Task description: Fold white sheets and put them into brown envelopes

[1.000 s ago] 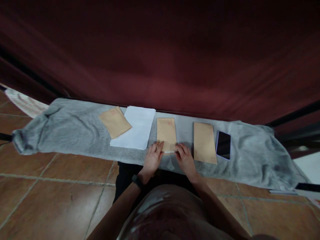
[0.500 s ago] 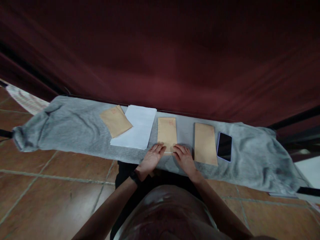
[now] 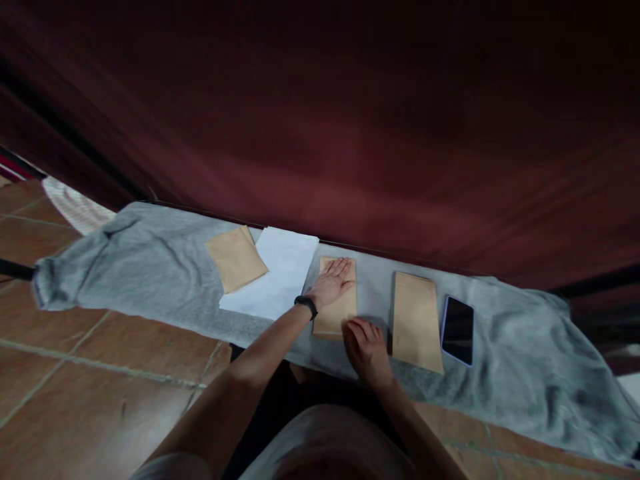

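Note:
A brown paper envelope (image 3: 334, 321) lies lengthwise on the grey cloth in front of me. My left hand (image 3: 334, 283), with a black band at the wrist, rests flat on its upper half with the fingers spread. At its lower right edge, my right hand (image 3: 367, 343) is curled, fingertips on the paper's margin; the thumb is mostly hidden. A pale line crosses the envelope close to its bottom end. To the right of my right hand lies a stack of brown envelopes (image 3: 416, 323).
White paper sheets (image 3: 287, 260) lie left of the middle envelope, partly under other brown envelopes (image 3: 237, 260). A phone (image 3: 458, 330) in a light purple case sits at the right on the grey cloth (image 3: 165, 267). A dark red surface (image 3: 320, 160) rises behind the bench.
My left hand has moved from the envelope's bottom end up onto its upper half and flattened. The right hand stays by the lower right corner, now more curled. The view has shifted slightly.

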### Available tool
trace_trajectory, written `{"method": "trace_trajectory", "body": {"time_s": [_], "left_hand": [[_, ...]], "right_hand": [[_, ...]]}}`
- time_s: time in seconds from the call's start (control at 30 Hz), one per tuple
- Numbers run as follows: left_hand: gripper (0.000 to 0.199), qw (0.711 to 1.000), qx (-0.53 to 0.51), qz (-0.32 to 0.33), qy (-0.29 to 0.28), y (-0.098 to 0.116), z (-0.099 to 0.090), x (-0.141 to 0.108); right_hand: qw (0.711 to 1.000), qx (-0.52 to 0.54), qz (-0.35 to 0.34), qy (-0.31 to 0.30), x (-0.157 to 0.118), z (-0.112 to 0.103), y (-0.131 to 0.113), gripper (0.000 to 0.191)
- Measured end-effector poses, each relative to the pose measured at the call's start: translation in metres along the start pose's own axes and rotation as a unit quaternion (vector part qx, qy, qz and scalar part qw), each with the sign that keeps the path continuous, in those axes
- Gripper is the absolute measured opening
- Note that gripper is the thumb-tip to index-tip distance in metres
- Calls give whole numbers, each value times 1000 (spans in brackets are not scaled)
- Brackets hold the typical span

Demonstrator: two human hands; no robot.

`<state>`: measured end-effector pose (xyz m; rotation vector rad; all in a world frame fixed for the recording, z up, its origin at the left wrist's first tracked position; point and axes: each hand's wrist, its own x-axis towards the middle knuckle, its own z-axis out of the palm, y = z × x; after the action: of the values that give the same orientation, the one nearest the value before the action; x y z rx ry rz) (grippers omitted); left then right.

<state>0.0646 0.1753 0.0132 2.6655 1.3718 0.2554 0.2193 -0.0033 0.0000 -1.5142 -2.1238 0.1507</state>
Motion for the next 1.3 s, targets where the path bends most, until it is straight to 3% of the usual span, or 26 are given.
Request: {"method": "trace_trajectory", "body": {"time_s": [0.2,0.53,0.83,1.3], "left_hand": [[60,998,6,68,-13,-15,13,7],[57,995,-35,90,-17,-1,17,-11],[54,992,-47,114,-12,18,14,-41],[50,985,-88,140,-38,34,5,-99]], "right_hand": [[1000,22,7,-9,3,-1,-1,31],[999,17,11,-45,3,-4,1,35],[999,30,12,-30,1,0,5,23],[997,62,33,-25,-3,3,15,32]]}}
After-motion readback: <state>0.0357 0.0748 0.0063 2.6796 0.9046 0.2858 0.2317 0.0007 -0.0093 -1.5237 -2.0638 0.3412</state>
